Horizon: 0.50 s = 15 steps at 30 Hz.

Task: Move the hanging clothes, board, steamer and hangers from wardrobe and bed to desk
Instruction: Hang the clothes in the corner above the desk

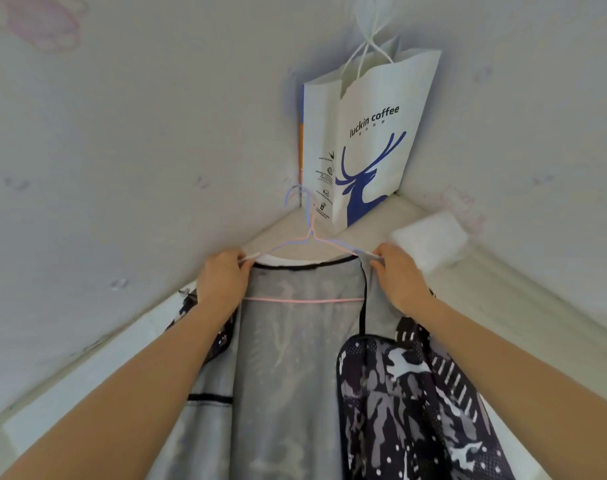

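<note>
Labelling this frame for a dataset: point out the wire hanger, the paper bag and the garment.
wire hanger (300, 301), head view, pink crossbar.
paper bag (371, 98), head view, white front panel.
garment (295, 368), head view, grey lining.

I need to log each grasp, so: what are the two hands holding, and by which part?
Both hold the dark camouflage-print garment on the thin pink-and-lilac wire hanger: left hand and right hand pinch its shoulders at the hanger's ends.

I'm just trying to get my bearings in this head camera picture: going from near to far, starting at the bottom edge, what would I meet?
Black-and-grey patterned garment with its pale lining showing → left hand and right hand gripping the shoulders of the thin pink and lilac wire hangers → white paper bag with a blue deer print, hanging in the wall corner.
</note>
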Available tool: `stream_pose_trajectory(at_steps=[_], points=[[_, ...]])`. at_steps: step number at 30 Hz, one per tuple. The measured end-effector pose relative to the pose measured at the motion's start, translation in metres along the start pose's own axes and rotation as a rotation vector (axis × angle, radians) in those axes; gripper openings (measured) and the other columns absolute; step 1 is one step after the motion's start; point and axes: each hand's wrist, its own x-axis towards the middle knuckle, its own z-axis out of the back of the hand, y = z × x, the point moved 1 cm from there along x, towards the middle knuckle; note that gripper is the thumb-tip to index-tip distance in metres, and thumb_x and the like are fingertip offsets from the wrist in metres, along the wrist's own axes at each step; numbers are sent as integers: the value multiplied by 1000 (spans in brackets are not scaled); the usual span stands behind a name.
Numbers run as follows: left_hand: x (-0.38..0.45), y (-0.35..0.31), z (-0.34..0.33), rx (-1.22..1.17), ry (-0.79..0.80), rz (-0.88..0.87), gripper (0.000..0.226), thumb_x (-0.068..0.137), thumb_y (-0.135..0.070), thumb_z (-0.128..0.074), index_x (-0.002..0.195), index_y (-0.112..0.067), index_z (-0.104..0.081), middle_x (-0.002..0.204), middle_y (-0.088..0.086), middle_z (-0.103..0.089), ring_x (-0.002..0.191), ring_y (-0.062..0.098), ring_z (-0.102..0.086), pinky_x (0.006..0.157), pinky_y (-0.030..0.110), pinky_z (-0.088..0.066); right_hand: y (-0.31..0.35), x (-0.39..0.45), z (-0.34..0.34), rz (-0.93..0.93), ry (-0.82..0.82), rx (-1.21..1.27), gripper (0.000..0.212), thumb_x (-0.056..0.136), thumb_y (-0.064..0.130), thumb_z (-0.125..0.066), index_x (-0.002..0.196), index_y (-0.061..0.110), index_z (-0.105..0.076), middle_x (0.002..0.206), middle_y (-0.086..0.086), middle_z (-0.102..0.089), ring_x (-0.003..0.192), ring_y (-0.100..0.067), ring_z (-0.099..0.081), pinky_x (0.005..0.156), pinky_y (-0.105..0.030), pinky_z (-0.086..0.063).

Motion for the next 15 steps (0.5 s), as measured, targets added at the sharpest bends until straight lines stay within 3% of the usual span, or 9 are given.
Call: stream_pose_trajectory(at_steps=[3, 8, 15], points=[[21, -9, -12, 68, -41, -32, 26, 93, -29, -55, 88, -8, -69, 85, 18, -66, 80, 39, -61, 67, 43, -51, 0, 17, 0, 27, -65, -85, 18, 98, 22, -45, 103, 7, -54, 102, -15, -55, 94, -35, -53, 77, -48, -47], [17, 4, -36, 221, -94, -59, 22, 94, -21, -53, 93, -7, -70, 89, 19, -64, 86, 39, -57, 68, 44, -48, -3, 22, -16, 135, -31, -237, 17, 99, 18, -43, 106, 6, -53, 105, -15, -55, 96, -33, -50, 77, -40, -41], [19, 11, -44, 273, -80, -66, 19, 92, -19, -58, 92, -4, -70, 96, 19, -58, 92, 39, -52, 67, 45, -47, -6, 23, -32, 122, -4, -286, 21, 99, 21, -42, 107, 7, -54, 108, -13, -55, 105, -33, -48, 88, -42, -42]])
